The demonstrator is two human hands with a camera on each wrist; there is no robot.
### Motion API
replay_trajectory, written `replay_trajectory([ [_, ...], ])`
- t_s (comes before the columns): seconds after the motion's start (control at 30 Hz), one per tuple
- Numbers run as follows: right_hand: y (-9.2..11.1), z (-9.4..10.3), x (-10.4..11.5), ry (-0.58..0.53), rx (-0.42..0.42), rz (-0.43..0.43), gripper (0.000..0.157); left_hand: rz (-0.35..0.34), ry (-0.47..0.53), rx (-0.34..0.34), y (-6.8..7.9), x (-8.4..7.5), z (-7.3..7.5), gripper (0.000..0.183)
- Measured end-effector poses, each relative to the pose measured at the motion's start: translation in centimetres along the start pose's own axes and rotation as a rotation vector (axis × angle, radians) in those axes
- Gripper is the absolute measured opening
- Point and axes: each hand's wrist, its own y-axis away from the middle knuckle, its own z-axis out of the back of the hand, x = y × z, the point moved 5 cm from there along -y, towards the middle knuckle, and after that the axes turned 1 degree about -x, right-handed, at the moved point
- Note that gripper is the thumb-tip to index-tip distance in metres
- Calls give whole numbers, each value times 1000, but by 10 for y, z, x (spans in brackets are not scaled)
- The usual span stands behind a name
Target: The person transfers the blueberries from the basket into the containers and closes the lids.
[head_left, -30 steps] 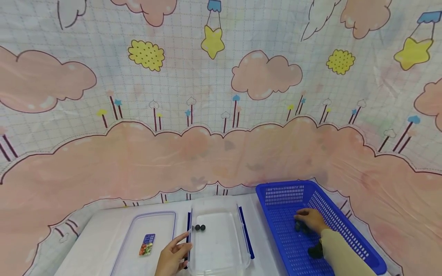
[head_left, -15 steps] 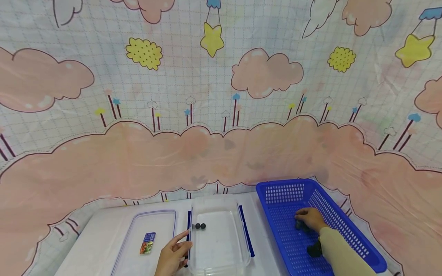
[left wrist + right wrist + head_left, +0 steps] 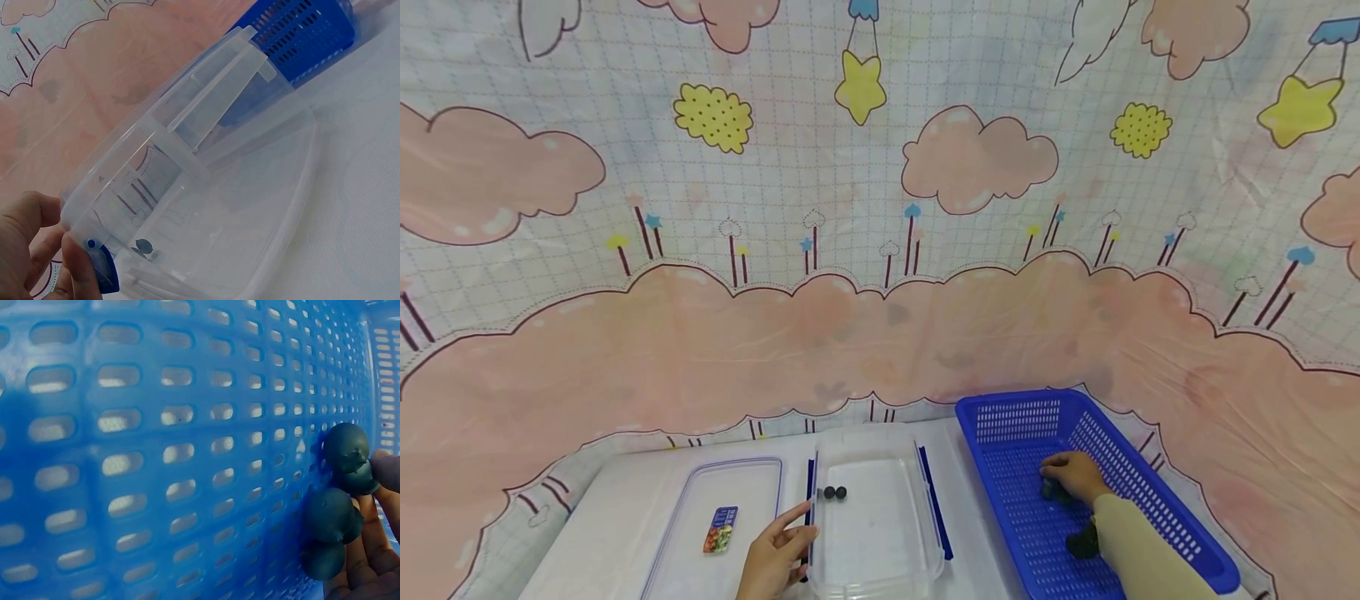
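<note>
A clear plastic container (image 3: pixel 880 533) with blue side latches stands mid-table. My left hand (image 3: pixel 775 554) grips its left wall, with the thumb and fingers beside the blue latch (image 3: pixel 102 265). Two dark round berries (image 3: pixel 835 493) lie inside against that wall. Inside the blue basket (image 3: pixel 1000 492), my right hand (image 3: pixel 1078 477) pinches a dark blueberry-like ball (image 3: pixel 357 478) between thumb and fingers. Several similar balls (image 3: pixel 328 515) cluster against the fingers; the head view mostly hides them. Another dark clump (image 3: pixel 1082 543) lies nearer in the basket, partly covered by the sleeve.
Left of the container, a clear lid (image 3: pixel 688 500) with a blue-edged rim lies flat, bearing a colourful label (image 3: pixel 721 530). White covering spreads over the table (image 3: pixel 602 517). A patterned cloth (image 3: pixel 850 350) hangs behind. The basket's raised rim (image 3: pixel 1157 492) surrounds the right hand.
The head view shifts slightly. Both hands stay in nearly the same places, the left at the container and the right in the basket.
</note>
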Motion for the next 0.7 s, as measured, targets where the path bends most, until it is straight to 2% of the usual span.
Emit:
replay_trajectory([
  [0.13,0,1,-1,-16,-16,-7,25,-8,7,4,1,1,0,54],
  [0.47,-3,0,14,-55,-53,56,27,-10,4,3,2,2,-1,52],
  [0.7,-4,-5,24,-118,-45,82,28,-20,19,1,1,3,0,53],
])
